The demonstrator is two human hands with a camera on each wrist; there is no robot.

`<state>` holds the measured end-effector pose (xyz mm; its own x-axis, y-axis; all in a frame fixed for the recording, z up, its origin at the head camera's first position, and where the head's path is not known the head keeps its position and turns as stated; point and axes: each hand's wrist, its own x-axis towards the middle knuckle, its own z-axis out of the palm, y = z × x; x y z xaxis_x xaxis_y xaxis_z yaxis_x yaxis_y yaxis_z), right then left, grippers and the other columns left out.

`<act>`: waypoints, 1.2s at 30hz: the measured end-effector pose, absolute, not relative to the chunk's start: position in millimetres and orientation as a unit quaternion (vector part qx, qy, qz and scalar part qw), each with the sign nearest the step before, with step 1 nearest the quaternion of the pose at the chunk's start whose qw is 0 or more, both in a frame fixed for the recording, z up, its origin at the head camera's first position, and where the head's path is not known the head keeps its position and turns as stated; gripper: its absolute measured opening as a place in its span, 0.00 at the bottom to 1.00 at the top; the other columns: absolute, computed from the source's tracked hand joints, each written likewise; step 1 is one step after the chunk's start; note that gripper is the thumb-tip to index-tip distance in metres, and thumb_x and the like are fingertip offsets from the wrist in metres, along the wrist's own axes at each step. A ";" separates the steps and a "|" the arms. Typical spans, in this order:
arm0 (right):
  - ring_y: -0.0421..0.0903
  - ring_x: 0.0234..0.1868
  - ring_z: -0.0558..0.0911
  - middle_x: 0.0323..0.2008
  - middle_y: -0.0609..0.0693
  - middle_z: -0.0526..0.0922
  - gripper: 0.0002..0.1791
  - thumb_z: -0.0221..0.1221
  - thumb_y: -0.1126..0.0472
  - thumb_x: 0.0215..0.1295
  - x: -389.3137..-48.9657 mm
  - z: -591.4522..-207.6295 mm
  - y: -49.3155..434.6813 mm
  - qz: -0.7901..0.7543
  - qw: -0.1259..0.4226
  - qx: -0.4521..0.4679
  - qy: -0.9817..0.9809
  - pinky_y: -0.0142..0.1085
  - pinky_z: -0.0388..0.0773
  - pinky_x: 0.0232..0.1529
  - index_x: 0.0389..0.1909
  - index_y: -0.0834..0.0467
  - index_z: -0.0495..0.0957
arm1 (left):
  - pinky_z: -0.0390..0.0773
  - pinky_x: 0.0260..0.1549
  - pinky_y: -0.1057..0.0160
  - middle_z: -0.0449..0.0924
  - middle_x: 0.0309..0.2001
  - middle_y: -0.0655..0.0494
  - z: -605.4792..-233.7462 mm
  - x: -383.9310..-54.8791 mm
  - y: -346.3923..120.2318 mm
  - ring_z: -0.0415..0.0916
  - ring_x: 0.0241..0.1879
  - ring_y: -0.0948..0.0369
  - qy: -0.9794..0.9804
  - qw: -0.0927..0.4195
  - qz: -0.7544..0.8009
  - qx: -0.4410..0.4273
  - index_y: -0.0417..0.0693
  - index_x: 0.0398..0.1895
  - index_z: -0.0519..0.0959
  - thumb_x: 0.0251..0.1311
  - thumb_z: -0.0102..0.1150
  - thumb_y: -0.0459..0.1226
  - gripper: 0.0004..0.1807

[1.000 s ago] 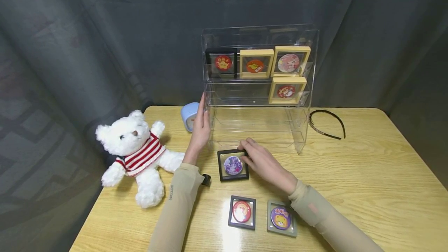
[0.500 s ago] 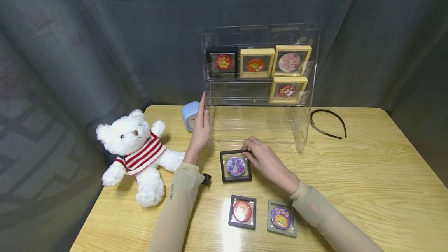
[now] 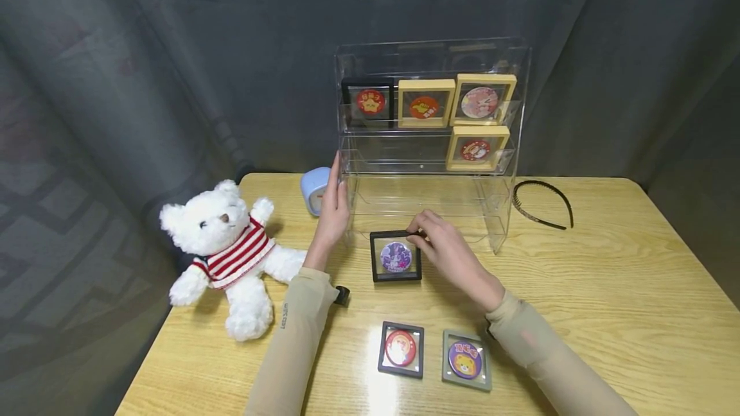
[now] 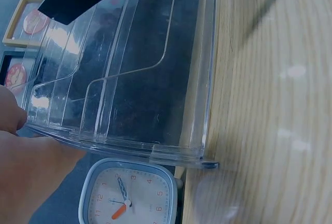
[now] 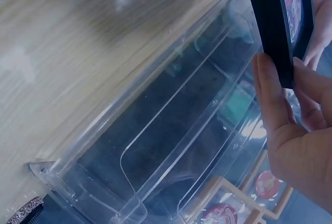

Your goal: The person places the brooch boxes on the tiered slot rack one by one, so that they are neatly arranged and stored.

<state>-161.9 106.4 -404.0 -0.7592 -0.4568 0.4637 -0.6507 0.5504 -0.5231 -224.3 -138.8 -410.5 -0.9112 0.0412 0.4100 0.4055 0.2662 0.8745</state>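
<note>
Purple-badged black frame (image 3: 396, 257) being pinched by right hand (image 3: 449, 250) before clear rack (image 3: 399, 166) | left hand (image 3: 333, 214) touching rack's side, fingers straight | wooden worktop (image 3: 607, 287) supporting rack | grey curtain (image 3: 231, 50) hanging behind

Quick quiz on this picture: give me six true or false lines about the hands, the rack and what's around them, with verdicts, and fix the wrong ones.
1. The right hand holds a black frame. True.
2. That frame's badge is green. False: the badge is purple.
3. The left hand touches the side of the clear rack. True.
4. The rack's top row has only two frames. False: three frames stand there, one black and two yellow.
5. The white bear wears a striped top. True.
6. The clock stands in the rack. False: the clock is outside it, on the left.
</note>
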 end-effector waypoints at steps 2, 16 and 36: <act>0.50 0.36 0.83 0.39 0.55 0.84 0.06 0.69 0.73 0.67 -163.5 -401.8 106.8 0.353 0.139 0.316 -0.870 0.43 0.86 0.38 0.37 0.64 0.82 | 0.50 0.81 0.53 0.45 0.87 0.47 -410.4 -224.5 -139.1 0.47 0.83 0.49 -0.780 0.155 -0.589 -0.143 0.46 0.89 0.43 0.87 0.30 0.31 0.32; 0.56 0.39 0.87 0.40 0.58 0.84 0.04 0.69 0.74 0.68 -170.0 -387.3 113.1 0.376 0.138 0.279 -0.873 0.46 0.90 0.41 0.39 0.65 0.83 | 0.51 0.81 0.53 0.45 0.87 0.46 -411.3 -226.4 -138.6 0.48 0.83 0.48 -0.777 0.157 -0.591 -0.147 0.47 0.89 0.44 0.87 0.31 0.31 0.32; 0.57 0.38 0.86 0.42 0.60 0.84 0.04 0.69 0.75 0.68 -182.6 -354.1 120.6 0.403 0.221 0.253 -0.851 0.48 0.90 0.36 0.40 0.67 0.84 | 0.48 0.82 0.48 0.41 0.86 0.38 -409.6 -225.0 -137.5 0.43 0.84 0.42 -0.776 0.149 -0.596 -0.141 0.37 0.88 0.41 0.85 0.27 0.27 0.32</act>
